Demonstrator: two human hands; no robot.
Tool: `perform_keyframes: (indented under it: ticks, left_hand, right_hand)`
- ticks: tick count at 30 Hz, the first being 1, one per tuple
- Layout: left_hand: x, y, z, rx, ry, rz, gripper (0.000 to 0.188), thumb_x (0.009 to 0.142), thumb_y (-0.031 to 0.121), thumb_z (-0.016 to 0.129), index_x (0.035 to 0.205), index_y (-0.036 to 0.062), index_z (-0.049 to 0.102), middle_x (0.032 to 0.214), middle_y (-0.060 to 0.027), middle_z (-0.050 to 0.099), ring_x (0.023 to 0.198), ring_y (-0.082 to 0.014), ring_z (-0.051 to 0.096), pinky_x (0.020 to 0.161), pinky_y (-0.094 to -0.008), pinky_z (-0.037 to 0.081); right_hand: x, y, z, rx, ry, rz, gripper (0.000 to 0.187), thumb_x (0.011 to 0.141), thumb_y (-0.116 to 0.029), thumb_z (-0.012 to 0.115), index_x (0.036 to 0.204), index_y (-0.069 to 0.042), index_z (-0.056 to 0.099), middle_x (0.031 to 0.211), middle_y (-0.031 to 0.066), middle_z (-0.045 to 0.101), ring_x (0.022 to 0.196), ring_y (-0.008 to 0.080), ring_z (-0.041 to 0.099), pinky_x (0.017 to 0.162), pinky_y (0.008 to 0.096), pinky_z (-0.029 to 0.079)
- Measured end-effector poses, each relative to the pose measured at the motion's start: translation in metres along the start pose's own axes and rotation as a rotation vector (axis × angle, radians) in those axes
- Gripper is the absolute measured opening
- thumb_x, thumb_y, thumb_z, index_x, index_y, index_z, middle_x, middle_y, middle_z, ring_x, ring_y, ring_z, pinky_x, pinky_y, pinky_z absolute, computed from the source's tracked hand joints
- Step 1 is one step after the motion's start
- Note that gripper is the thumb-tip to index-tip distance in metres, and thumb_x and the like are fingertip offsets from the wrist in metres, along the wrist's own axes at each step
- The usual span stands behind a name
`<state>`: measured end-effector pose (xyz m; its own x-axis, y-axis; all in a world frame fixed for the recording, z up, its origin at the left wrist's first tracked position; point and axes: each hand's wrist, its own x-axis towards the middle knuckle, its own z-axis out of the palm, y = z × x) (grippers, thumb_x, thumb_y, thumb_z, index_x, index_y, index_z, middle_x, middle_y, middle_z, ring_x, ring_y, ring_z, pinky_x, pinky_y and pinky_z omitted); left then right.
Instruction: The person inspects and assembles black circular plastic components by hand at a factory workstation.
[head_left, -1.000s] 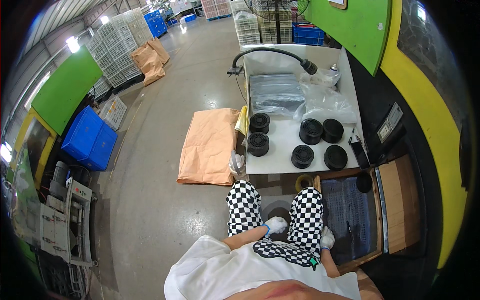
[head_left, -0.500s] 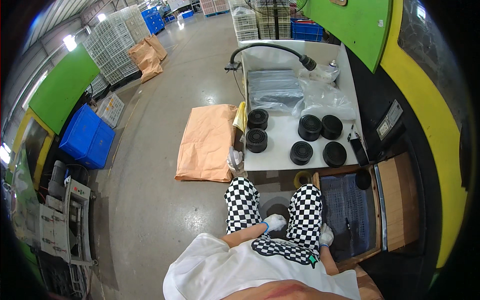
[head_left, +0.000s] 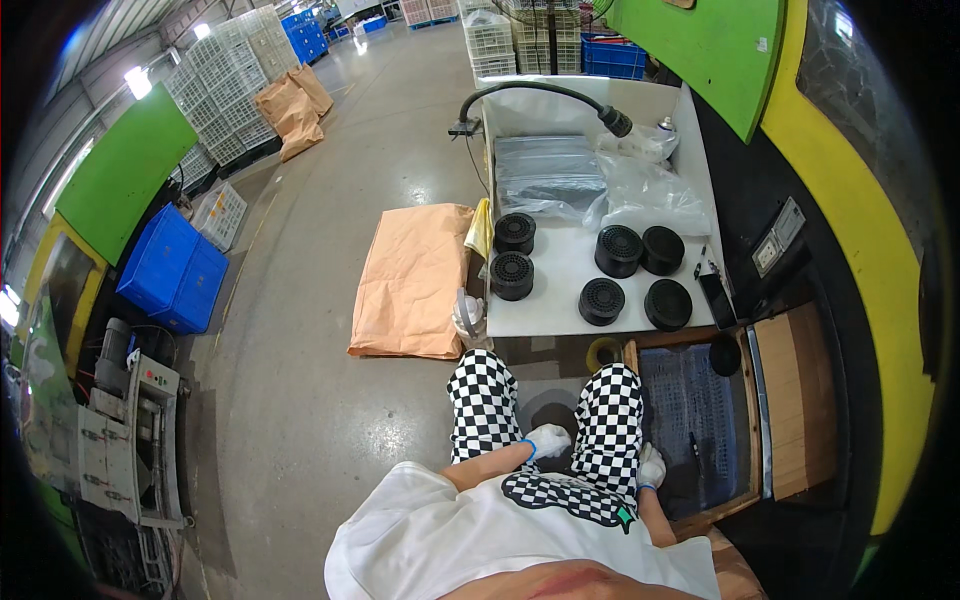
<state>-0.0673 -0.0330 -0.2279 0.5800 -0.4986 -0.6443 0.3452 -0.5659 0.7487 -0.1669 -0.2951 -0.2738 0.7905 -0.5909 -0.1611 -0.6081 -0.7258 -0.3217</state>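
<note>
Before a white table (head_left: 550, 308), left hand (head_left: 549, 440) and right hand (head_left: 652, 467) lie beside checkered trousers (head_left: 609, 412), each grip indiscernible.

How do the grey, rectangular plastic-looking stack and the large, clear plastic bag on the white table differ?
The grey stack looks opaque; the clear bag is see-through. The stack lies fairly flat; the bag is crumpled. The stack sits left, the bag right. Both lie on the white table, farther back than most black cylindrical parts.
</note>
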Motion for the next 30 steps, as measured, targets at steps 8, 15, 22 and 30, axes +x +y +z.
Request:
perform_keyframes:
  ticks: [8,15,22,30]
  left_hand:
    - [0.007,-0.006,0.002,-0.011,-0.008,-0.030,0.022,0.076,0.027,0.051,0.082,0.0074,0.060,0.061,-0.0023,0.056,0.053,-0.0126,0.053,0.048,-0.0250,0.043]
    - [0.000,-0.003,0.001,-0.023,0.022,-0.018,0.023,0.077,0.027,0.051,0.085,0.0064,0.059,0.063,-0.0026,0.057,0.053,-0.0125,0.054,0.048,-0.0249,0.043]
    - [-0.006,0.006,0.000,-0.001,0.017,-0.048,0.024,0.077,0.027,0.049,0.084,0.0062,0.059,0.064,-0.0034,0.057,0.054,-0.0131,0.054,0.049,-0.0260,0.044]
    - [0.011,-0.014,0.003,0.024,-0.001,-0.024,0.025,0.075,0.029,0.050,0.080,0.0055,0.059,0.064,-0.0044,0.058,0.056,-0.0138,0.055,0.051,-0.0269,0.045]
  right_hand:
    - [0.000,-0.003,-0.004,-0.032,-0.018,-0.017,0.054,0.089,-0.038,0.023,0.079,0.000,0.060,0.085,0.0209,0.059,0.080,0.0373,0.056,0.073,0.0438,0.043]
    - [0.001,-0.001,0.001,-0.002,-0.002,-0.017,0.056,0.089,-0.040,0.022,0.081,0.000,0.060,0.086,0.0218,0.059,0.081,0.0380,0.056,0.073,0.0452,0.043]
    - [0.003,0.003,0.004,0.010,-0.026,0.008,0.055,0.088,-0.041,0.023,0.082,0.000,0.060,0.086,0.0223,0.059,0.081,0.0383,0.056,0.074,0.0453,0.043]
    - [0.007,0.011,0.013,-0.009,-0.006,-0.094,0.054,0.088,-0.040,0.024,0.083,-0.001,0.060,0.087,0.0217,0.059,0.081,0.0385,0.056,0.074,0.0453,0.043]
